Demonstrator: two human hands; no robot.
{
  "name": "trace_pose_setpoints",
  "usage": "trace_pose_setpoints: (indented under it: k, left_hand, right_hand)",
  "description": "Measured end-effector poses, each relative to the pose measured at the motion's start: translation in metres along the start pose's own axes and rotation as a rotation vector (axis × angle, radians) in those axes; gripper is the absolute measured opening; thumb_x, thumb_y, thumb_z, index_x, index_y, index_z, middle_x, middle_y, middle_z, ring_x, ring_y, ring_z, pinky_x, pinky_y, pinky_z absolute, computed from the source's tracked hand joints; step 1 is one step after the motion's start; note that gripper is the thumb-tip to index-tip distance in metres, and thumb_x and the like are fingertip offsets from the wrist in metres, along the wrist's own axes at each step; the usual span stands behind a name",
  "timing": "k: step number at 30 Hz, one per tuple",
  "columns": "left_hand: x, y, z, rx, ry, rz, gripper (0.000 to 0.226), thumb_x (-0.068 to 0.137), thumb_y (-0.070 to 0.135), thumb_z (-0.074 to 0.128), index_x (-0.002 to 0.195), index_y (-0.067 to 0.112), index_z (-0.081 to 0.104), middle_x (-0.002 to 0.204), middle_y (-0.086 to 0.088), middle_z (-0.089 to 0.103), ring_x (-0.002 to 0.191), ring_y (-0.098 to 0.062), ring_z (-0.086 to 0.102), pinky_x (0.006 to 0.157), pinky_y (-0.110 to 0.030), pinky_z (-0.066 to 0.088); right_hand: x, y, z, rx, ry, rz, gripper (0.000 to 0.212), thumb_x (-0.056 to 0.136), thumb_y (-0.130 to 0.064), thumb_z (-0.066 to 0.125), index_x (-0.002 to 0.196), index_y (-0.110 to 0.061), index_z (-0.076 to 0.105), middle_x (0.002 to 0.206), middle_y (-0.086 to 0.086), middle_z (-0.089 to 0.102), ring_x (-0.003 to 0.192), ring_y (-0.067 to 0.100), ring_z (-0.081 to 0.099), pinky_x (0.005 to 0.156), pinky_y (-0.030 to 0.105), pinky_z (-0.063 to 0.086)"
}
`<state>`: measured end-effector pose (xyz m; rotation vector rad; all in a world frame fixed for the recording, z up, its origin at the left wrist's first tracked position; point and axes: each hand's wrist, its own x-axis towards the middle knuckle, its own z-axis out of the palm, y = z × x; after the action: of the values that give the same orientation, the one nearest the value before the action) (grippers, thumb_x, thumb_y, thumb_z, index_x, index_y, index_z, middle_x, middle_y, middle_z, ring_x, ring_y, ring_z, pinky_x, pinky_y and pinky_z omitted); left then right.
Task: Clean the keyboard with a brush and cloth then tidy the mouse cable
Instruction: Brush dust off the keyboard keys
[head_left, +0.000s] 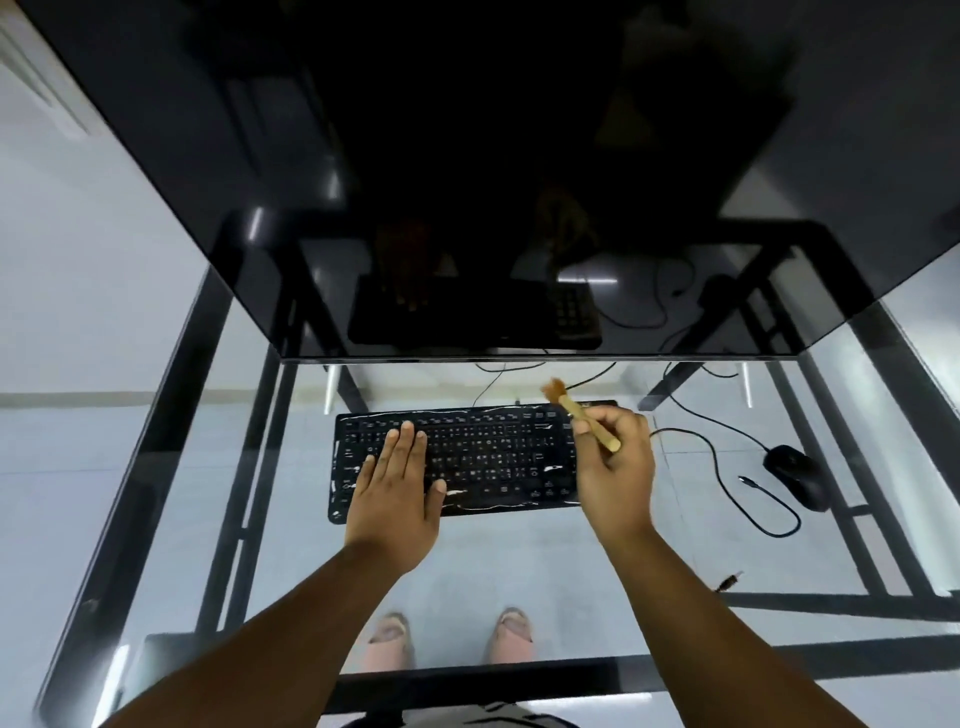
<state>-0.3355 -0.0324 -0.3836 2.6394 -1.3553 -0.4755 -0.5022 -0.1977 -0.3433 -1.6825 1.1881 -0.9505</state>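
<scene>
Glass desk (649, 561), keyboard (483, 457) flat at centre, long axis left to right. Left hand (397, 483) spread flat on left keys, steadying. Right hand (615, 467) over right end, fingers closed around brush (587, 421), bristles raised, angled up-left beyond far edge. Mouse (797, 475), cable (727, 467) loose, right.

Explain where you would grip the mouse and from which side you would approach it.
Grip the mouse across its long flanks, coming from above. It lies flat on the glass desk, free on all sides, its cable leaving the far end, so a top-down pinch looks clearest.
</scene>
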Motion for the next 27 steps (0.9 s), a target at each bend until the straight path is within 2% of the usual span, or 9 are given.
trace_pose_setpoints:
  k: [3,5,9,14,17,19,22,25,27]
  left_hand:
    - [-0.006,-0.03,-0.008,-0.024,0.018,-0.046,0.084,0.084,0.059,-0.003,0.156,0.015,0.002,0.163,0.001,-0.007,0.149,-0.014,-0.011,0.118,-0.032,-0.008]
    - [-0.011,-0.052,-0.013,-0.046,0.03,-0.072,0.084,0.086,0.062,0.005,0.156,0.014,0.002,0.163,-0.001,-0.004,0.15,-0.015,-0.008,0.119,-0.033,-0.005]
    - [-0.02,-0.09,-0.021,-0.076,0.014,-0.128,0.095,0.083,0.074,0.015,0.155,0.015,-0.001,0.163,-0.001,-0.006,0.15,-0.016,-0.007,0.12,-0.035,0.001]
    - [-0.029,-0.125,-0.023,-0.068,-0.171,-0.132,0.109,0.079,0.082,0.03,0.154,0.015,-0.013,0.161,-0.001,-0.019,0.148,-0.015,-0.015,0.12,-0.035,0.003]
    - [-0.032,-0.134,-0.022,0.011,-0.277,-0.074,0.116,0.076,0.084,0.037,0.152,0.014,-0.017,0.158,-0.002,-0.028,0.147,-0.017,-0.021,0.12,-0.036,0.002]
    - [-0.031,-0.137,-0.021,0.043,-0.297,-0.049,0.118,0.077,0.081,0.044,0.152,0.014,-0.019,0.156,-0.002,-0.031,0.146,-0.019,-0.023,0.12,-0.036,0.001]
    - [-0.031,-0.14,-0.02,0.051,-0.31,-0.031,0.12,0.078,0.077,0.05,0.151,0.014,-0.021,0.156,-0.002,-0.033,0.146,-0.02,-0.024,0.121,-0.037,0.001]
    - [-0.031,-0.139,-0.019,0.057,-0.316,-0.026,0.12,0.078,0.077,0.05,0.151,0.015,-0.021,0.156,-0.002,-0.033,0.146,-0.02,-0.024,0.121,-0.037,0.002]
    - [-0.031,-0.14,-0.02,0.069,-0.328,-0.024,0.119,0.079,0.077,0.049,0.151,0.015,-0.022,0.155,-0.002,-0.033,0.146,-0.02,-0.024,0.12,-0.037,0.002]
  right_hand:
    - [-0.022,-0.021,0.042,0.169,-0.122,0.079,0.009,0.093,-0.032,0.062,0.1,-0.029,0.066,0.09,0.003,0.07,0.083,0.015,0.069,0.077,0.033,0.055]
    - [-0.035,-0.034,0.069,0.213,-0.191,0.107,0.017,0.094,-0.033,0.059,0.105,-0.023,0.069,0.083,0.002,0.072,0.08,0.017,0.07,0.077,0.037,0.057]
    - [-0.055,-0.052,0.112,0.255,-0.334,0.119,0.011,0.093,-0.028,0.064,0.102,-0.029,0.069,0.085,0.002,0.073,0.079,0.031,0.068,0.073,0.044,0.055]
    - [-0.075,-0.062,0.143,0.181,-0.376,0.122,0.01,0.09,-0.018,0.067,0.096,-0.025,0.07,0.076,0.003,0.072,0.07,0.032,0.067,0.059,0.04,0.052]
    - [-0.082,-0.056,0.153,0.033,-0.428,0.052,0.011,0.088,-0.013,0.066,0.094,-0.02,0.072,0.067,-0.007,0.069,0.048,0.012,0.056,0.045,0.026,0.042]
    - [-0.082,-0.052,0.153,-0.081,-0.366,-0.015,0.012,0.086,-0.009,0.066,0.092,-0.018,0.072,0.062,-0.015,0.065,0.041,0.007,0.047,0.044,0.016,0.034]
    - [-0.081,-0.051,0.152,-0.085,-0.235,-0.024,0.013,0.086,-0.007,0.064,0.092,-0.016,0.071,0.064,-0.016,0.064,0.041,0.007,0.046,0.044,0.014,0.034]
    - [-0.085,-0.056,0.151,-0.001,-0.362,-0.014,0.012,0.088,-0.007,0.065,0.095,-0.014,0.072,0.062,-0.011,0.064,0.042,0.005,0.045,0.044,0.014,0.033]
    - [-0.089,-0.055,0.151,-0.082,-0.418,-0.069,0.012,0.087,-0.007,0.065,0.094,-0.013,0.072,0.061,-0.018,0.062,0.041,0.006,0.045,0.044,0.012,0.032]
